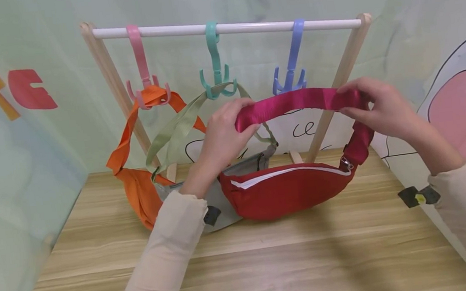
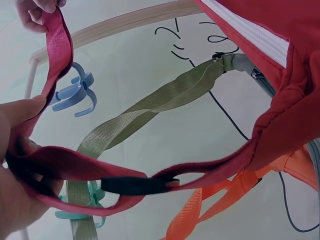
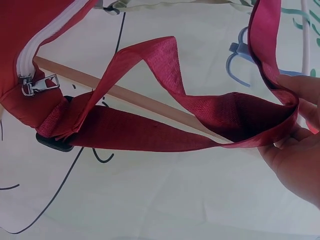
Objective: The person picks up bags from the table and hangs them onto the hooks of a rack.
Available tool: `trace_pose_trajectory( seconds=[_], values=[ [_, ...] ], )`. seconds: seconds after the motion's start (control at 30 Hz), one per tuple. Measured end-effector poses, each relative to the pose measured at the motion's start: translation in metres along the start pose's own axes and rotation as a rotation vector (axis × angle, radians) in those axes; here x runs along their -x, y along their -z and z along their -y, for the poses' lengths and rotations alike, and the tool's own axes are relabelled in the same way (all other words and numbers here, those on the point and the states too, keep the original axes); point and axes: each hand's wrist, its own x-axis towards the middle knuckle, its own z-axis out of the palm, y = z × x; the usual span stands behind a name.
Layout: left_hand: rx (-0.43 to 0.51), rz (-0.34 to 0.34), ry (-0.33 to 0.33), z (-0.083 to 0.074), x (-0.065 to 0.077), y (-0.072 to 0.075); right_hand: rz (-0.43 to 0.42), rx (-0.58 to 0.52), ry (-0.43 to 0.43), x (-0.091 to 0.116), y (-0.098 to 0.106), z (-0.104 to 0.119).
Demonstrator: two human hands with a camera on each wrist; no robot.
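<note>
A red waist bag point(image 1: 292, 191) with a white zipper hangs from its crimson strap point(image 1: 292, 102), close over the wooden table. My left hand point(image 1: 225, 130) grips the strap's left end, and my right hand point(image 1: 381, 105) pinches it at the right. Between them the strap arches just in front of the blue hook point(image 1: 290, 65). A dark buckle point(image 2: 132, 185) shows on the strap in the left wrist view. Near the bag's right corner is the metal zipper pull point(image 3: 45, 85), seen in the right wrist view.
A white rail point(image 1: 247, 26) on wooden posts carries the hooks. From the pink hook point(image 1: 138, 56) hangs an orange bag point(image 1: 138, 192); a grey bag point(image 1: 223, 216) with a green strap point(image 1: 180, 125) hangs from the green hook point(image 1: 213, 53). Printed cloth stands behind the wooden table point(image 1: 270, 268).
</note>
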Motion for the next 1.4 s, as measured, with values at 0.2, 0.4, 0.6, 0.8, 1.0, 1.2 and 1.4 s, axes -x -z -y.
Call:
trace_pose_trajectory(
  seconds=[0.2,0.4,0.6,0.8,1.0,1.2,1.4],
  values=[
    [0.004,-0.004,-0.007,-0.001,-0.002,0.001,0.004,-0.001,-0.008,-0.002,0.003,0.002],
    [-0.002,-0.008,-0.013,-0.003,-0.005,0.003,0.007,0.010,-0.012,-0.004,0.006,0.004],
    [-0.006,-0.007,-0.016,-0.005,-0.007,0.005,-0.005,0.016,-0.014,-0.005,0.009,0.006],
    [-0.024,-0.012,-0.022,-0.007,-0.011,0.007,-0.007,0.030,-0.019,-0.008,0.013,0.009],
    [-0.025,-0.024,-0.025,-0.008,-0.014,0.009,-0.028,0.012,-0.026,-0.010,0.014,0.011],
    [-0.047,-0.051,-0.045,-0.009,-0.018,0.012,-0.053,0.010,-0.030,-0.013,0.014,0.011],
    [-0.063,-0.065,-0.069,-0.008,-0.022,0.017,-0.041,0.037,-0.053,-0.015,0.017,0.014]
  ],
)
